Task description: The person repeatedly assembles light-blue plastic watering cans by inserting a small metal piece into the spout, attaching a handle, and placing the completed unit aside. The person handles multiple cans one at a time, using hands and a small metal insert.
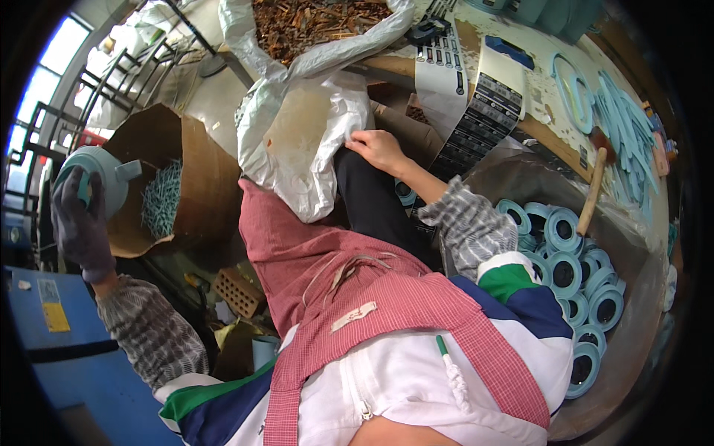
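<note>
Head view, only 1 camera here. Left hand point(80, 223) is in a dark glove out at 9 o'clock, fingers wrapped around a pale blue round plastic part point(100, 175) with a short spout sticking out of it, held up in front of an open cardboard box point(190, 175) that has a heap of thin blue strips point(162, 197) inside. Right hand point(379, 149) is bare, up near 12 o'clock from the lap, fingers curled down and pinching the edge of a white plastic bag point(305, 141) that drapes over the red checked apron point(312, 260). Over at 3 o'clock there's a big tub point(632, 349) packed with blue rings point(573, 271), with a wooden-handled hammer point(593, 189) leaning in it. At 12 o'clock another bag holds brown metal bits point(312, 22).
</note>
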Motion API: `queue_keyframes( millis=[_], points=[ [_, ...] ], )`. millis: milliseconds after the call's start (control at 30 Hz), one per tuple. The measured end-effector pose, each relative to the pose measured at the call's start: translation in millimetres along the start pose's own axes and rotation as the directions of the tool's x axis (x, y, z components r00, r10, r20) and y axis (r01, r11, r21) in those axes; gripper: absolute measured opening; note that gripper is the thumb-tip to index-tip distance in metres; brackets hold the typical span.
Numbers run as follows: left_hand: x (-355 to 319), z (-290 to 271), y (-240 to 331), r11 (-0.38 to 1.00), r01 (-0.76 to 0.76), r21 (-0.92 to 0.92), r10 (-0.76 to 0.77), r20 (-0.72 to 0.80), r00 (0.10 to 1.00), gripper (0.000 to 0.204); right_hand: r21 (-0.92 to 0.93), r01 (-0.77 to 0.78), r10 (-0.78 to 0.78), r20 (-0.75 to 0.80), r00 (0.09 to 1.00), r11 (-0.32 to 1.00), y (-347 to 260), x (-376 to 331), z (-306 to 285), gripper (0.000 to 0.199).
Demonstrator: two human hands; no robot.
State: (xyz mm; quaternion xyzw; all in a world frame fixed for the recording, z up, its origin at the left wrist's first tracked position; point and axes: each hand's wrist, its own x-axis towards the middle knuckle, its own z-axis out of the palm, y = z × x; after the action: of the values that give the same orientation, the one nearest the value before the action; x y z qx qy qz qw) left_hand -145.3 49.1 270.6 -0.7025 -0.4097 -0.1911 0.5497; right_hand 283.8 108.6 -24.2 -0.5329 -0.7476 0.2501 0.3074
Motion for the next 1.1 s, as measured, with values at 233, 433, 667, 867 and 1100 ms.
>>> queue_keyframes(
  millis=[233, 433, 667, 867, 1100],
  points=[
    [33.3, -2.7, 168.4, 0.555, 0.302, -0.775, -0.183, 0.24, 0.953, 0.053, 0.404, 0.303, -0.227, -0.226, 0.947, 0.863, -53.1, -7.0, -78.0, 0.022],
    [55.0, 12.9, 271.2, 0.366, 0.284, -0.886, -0.351, 0.151, 0.924, 0.094, 0.828, 0.218, -0.289, -0.071, 0.955, 0.517, -130.8, 0.1, -128.5, 0.022],
    [44.5, 30.2, 273.2, -0.22, 0.403, -0.888, -0.097, 0.431, 0.897, 0.1, 0.119, 0.453, -0.455, -0.012, 0.89, 0.883, -142.3, -2.1, -107.0, 0.012],
    [31.1, 23.6, 274.2, -0.204, 0.453, -0.868, 0.053, 0.453, 0.89, 0.085, -0.383, 0.501, -0.407, 0.302, 0.862, 0.776, -144.8, -13.9, -93.1, 0.012],
    [24.7, 18.6, 268.2, -0.181, 0.395, -0.901, 0.05, 0.393, 0.918, 0.085, -0.285, 0.559, -0.532, 0.172, 0.829, 0.779, -150.2, -38.0, -90.5, 0.015]
  ],
)
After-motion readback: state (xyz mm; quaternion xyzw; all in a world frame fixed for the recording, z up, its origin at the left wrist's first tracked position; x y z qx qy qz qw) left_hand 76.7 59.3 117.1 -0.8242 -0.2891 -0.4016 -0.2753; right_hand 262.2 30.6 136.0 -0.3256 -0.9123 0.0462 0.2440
